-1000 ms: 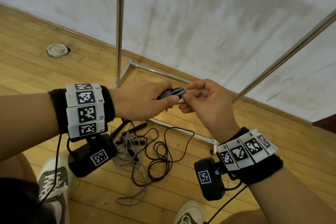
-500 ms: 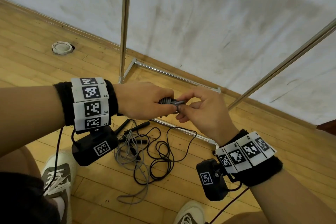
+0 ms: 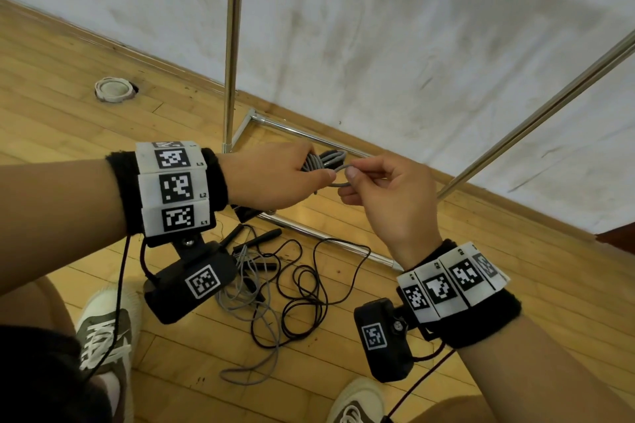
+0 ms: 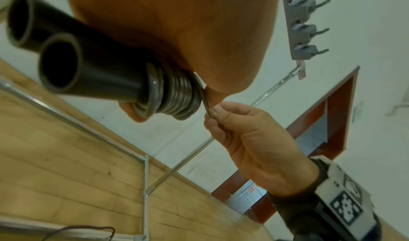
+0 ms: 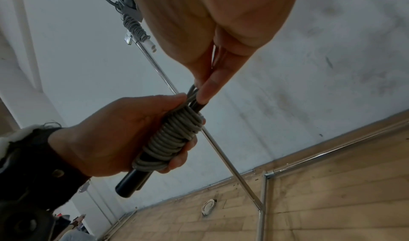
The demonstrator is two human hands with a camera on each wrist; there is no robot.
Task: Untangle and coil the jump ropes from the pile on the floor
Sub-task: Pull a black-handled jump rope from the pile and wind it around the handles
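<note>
wooden floor [image 3: 103,134] by the far wall holds the rope pile [image 3: 275,292], while the left hand [image 3: 271,178] clenches the wound grey rope [image 5: 175,136] on two handles [image 4: 73,64], seen only in wrist views, and the right hand [image 3: 388,196] pinches its loose loop [image 3: 338,177], which could slip and unwind.

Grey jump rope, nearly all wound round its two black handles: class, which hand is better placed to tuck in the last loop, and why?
Right. The right hand already pinches the free loop at its fingertips, while the left hand grips the grey coil and black handles, so it likely cannot let go.
</note>
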